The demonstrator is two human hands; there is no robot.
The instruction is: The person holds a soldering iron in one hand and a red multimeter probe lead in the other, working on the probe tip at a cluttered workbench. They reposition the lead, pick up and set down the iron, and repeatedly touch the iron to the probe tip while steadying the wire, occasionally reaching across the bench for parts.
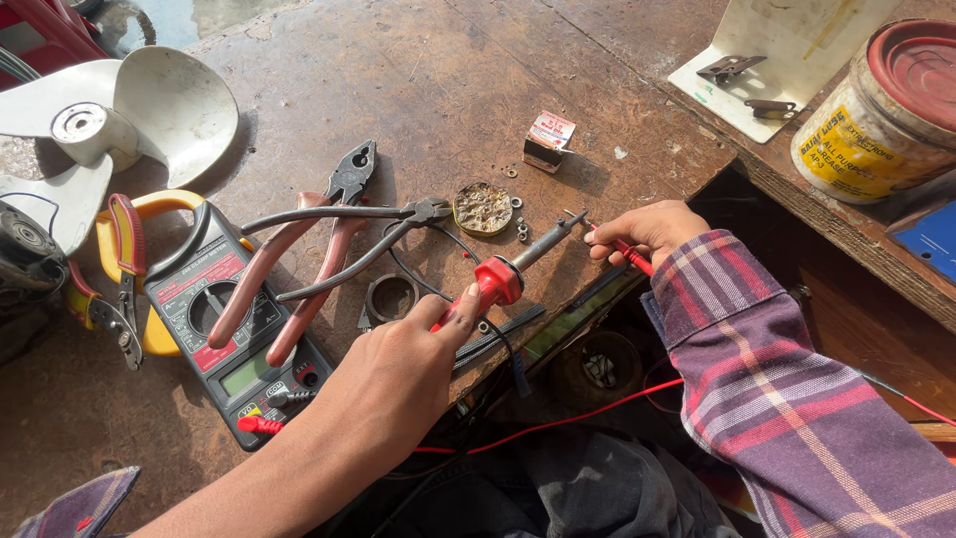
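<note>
Rusty brown desk lies bare beyond the fingers, its front edge just under both hands. Left hand grips the red-handled soldering iron, tip pointing at the right hand, whose fingers pinch a red wire. Pliers crowd a multimeter just left.

Red-handled soldering iron, purple-and-red plaid sleeve, yellow-edged black clamp meter, white fan blade.
</note>
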